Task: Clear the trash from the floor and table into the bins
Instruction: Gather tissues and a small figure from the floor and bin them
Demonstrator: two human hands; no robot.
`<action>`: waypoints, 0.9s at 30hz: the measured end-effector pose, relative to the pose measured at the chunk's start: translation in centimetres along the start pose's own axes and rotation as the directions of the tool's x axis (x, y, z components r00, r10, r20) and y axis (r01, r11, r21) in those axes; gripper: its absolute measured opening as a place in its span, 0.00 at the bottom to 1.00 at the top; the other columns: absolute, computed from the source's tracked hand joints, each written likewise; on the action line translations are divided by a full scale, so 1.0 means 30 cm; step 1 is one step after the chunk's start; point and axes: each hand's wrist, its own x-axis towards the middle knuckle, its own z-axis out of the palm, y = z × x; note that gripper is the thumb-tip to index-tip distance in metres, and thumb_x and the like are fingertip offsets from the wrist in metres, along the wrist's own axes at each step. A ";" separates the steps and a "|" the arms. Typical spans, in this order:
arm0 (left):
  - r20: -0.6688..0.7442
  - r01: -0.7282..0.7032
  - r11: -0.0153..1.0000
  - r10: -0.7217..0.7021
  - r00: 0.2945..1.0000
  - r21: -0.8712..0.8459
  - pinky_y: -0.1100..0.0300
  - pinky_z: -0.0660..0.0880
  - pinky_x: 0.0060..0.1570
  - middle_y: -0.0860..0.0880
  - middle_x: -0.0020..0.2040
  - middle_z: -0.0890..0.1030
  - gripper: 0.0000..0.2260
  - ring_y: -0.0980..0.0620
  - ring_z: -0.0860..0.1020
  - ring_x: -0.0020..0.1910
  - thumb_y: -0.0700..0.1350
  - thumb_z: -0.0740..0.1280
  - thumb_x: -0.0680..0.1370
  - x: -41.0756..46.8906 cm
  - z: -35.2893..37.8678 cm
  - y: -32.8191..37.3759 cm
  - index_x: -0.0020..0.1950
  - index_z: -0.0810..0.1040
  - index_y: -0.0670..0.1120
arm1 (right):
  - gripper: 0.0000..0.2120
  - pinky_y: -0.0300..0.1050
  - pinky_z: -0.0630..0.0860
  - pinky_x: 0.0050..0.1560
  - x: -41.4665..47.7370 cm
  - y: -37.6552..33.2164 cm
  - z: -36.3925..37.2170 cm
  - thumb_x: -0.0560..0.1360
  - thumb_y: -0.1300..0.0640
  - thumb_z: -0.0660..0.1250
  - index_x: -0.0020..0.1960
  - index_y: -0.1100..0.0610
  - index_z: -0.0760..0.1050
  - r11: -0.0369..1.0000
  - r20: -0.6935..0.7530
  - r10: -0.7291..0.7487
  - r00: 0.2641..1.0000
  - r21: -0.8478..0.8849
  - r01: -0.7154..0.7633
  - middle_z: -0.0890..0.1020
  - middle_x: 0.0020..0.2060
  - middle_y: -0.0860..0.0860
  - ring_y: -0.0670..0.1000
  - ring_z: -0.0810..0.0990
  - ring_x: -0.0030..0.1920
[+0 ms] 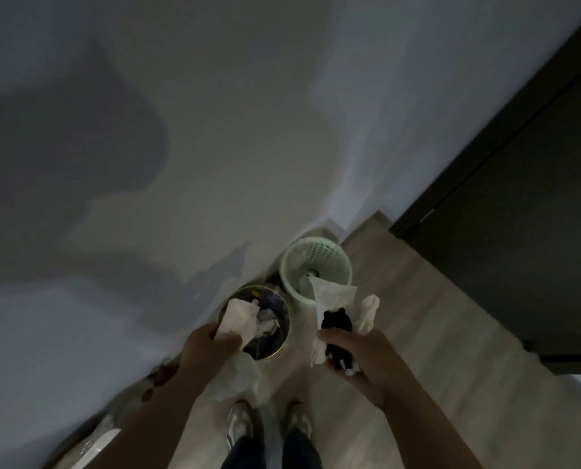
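The dark round bin (277,352) and the green perforated basket (338,262) stand just beside each other against the wall (214,130), with open floor (417,333) to their right. The left hand (211,346) pinches a tissue (236,316) that extends over the dark bin. The right hand (360,353) grips a black bear figure (337,324), head toward the basket, together with white tissues (333,296).

A home: wood floor (400,319), two wastebaskets (316,265).

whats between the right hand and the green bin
White paper and a black bear figure, both held in the right hand; head view shows it.
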 end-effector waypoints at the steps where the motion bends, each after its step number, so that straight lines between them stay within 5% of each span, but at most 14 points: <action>1: 0.003 0.028 1.000 -0.027 1.000 -0.012 0.61 0.70 0.30 0.48 0.35 0.78 0.04 0.51 0.77 0.35 0.43 0.69 0.74 0.053 0.033 -0.024 0.45 0.79 0.44 | 0.03 0.43 0.75 0.33 0.054 0.008 -0.009 0.72 0.70 0.68 0.44 0.65 0.77 1.000 0.008 0.007 1.000 -0.013 -0.007 0.80 0.30 0.56 0.50 0.80 0.32; 11: 0.019 0.181 0.983 -0.181 0.983 0.043 0.57 0.72 0.37 0.47 0.39 0.78 0.07 0.49 0.75 0.36 0.46 0.71 0.73 0.597 0.346 -0.275 0.49 0.78 0.45 | 0.05 0.40 0.66 0.25 0.581 0.215 -0.128 0.70 0.69 0.70 0.37 0.65 0.75 0.982 0.030 0.114 0.993 -0.155 -0.108 0.75 0.27 0.58 0.49 0.73 0.25; 16: 0.062 0.196 0.980 -0.195 0.979 -0.014 0.46 0.76 0.51 0.41 0.55 0.78 0.20 0.40 0.77 0.52 0.44 0.71 0.74 0.783 0.458 -0.360 0.65 0.73 0.42 | 0.09 0.40 0.66 0.27 0.726 0.314 -0.144 0.63 0.64 0.73 0.38 0.68 0.76 0.965 0.105 0.171 0.980 -0.219 -0.145 0.75 0.34 0.65 0.52 0.73 0.29; 22: 0.035 0.169 0.981 -0.172 0.984 0.094 0.44 0.71 0.62 0.42 0.71 0.67 0.39 0.39 0.70 0.66 0.50 0.76 0.69 0.942 0.539 -0.486 0.75 0.61 0.47 | 0.06 0.37 0.68 0.27 0.893 0.439 -0.143 0.65 0.70 0.70 0.31 0.65 0.74 0.947 0.162 0.232 0.959 -0.264 -0.184 0.77 0.29 0.59 0.50 0.75 0.29; 24: 0.044 0.156 0.978 -0.163 0.986 0.136 0.49 0.72 0.61 0.43 0.70 0.69 0.35 0.41 0.72 0.64 0.49 0.75 0.70 0.947 0.539 -0.504 0.74 0.65 0.47 | 0.11 0.35 0.68 0.24 0.917 0.459 -0.133 0.67 0.75 0.66 0.28 0.64 0.73 0.948 0.167 0.243 0.955 -0.248 -0.198 0.75 0.23 0.55 0.48 0.74 0.24; 27: 0.058 0.105 0.976 -0.118 0.991 0.190 0.53 0.73 0.57 0.43 0.62 0.78 0.25 0.43 0.76 0.59 0.48 0.74 0.70 0.934 0.517 -0.504 0.64 0.75 0.42 | 0.11 0.35 0.69 0.24 0.932 0.468 -0.110 0.66 0.75 0.64 0.28 0.65 0.75 0.946 0.201 0.258 0.945 -0.252 -0.204 0.77 0.26 0.59 0.49 0.75 0.25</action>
